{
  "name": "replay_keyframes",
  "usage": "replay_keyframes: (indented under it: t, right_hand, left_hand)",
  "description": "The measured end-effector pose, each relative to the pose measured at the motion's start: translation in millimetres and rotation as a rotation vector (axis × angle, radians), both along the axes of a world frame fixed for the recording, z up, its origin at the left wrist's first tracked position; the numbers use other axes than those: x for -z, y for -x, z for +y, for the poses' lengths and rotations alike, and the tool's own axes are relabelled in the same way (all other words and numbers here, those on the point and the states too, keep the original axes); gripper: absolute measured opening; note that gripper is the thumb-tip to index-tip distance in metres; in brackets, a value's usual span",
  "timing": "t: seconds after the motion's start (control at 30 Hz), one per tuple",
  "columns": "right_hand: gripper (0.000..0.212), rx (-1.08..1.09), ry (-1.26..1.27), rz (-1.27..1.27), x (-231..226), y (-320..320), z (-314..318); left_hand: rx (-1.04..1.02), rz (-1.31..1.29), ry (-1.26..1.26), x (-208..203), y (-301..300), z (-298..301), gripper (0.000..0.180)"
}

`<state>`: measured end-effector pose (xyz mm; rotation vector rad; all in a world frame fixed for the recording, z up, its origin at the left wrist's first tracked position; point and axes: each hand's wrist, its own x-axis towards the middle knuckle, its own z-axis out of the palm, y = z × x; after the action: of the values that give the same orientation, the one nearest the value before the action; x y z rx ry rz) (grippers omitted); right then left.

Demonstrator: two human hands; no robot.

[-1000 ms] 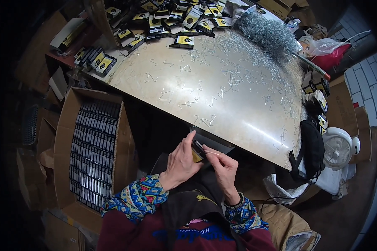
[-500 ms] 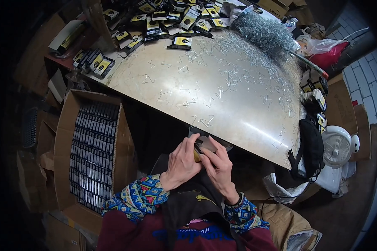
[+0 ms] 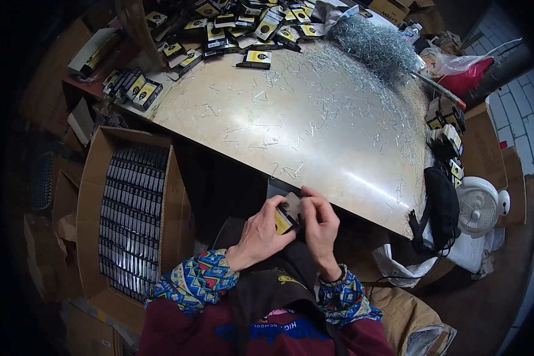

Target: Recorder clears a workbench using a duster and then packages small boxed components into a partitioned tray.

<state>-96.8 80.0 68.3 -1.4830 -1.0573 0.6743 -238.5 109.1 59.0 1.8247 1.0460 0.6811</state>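
Observation:
Close to my body, below the table's near edge, my left hand (image 3: 260, 230) grips a small black and yellow cardboard box (image 3: 283, 221). The box is tilted, with a grey inner flap standing up at its far end. My right hand (image 3: 320, 222) is closed at that flap, thumb and bent forefinger against its right side. Its other fingers are curled, and whatever is inside the box is too dark to make out. Thin bent metal wire hooks (image 3: 291, 171) lie on the table just beyond my hands.
A pale table (image 3: 219, 113) spreads ahead, with a tangled heap of wire hooks (image 3: 371, 47) at the far right. Many similar small boxes (image 3: 237, 29) are piled at the back. An open carton (image 3: 166, 207) with packed rows stands left. A white fan (image 3: 478, 207) is on the right.
My right hand has shifted right and turned, its fingers drawing back from the box front to the flap. More of the box's yellow face and grey flap shows. My left hand stays nearly put.

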Motion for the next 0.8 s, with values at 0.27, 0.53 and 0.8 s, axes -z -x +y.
replay_keyframes:
  t: [0.27, 0.53, 0.8]
  right_hand:
    - [0.039, -0.156, 0.105, 0.294, 6, -3, -11]
    - [0.044, -0.203, 0.081, 0.378, -1, -5, -7]
    - [0.033, -0.001, 0.171, 0.456, 2, 4, -2]
  left_hand:
    - [0.056, -0.123, 0.237, -5, 0, 5, 0.074]
    - [0.013, -0.287, 0.46, 7, 2, 8, 0.075]
    - [0.07, -0.011, -0.014, 3, 1, 3, 0.074]
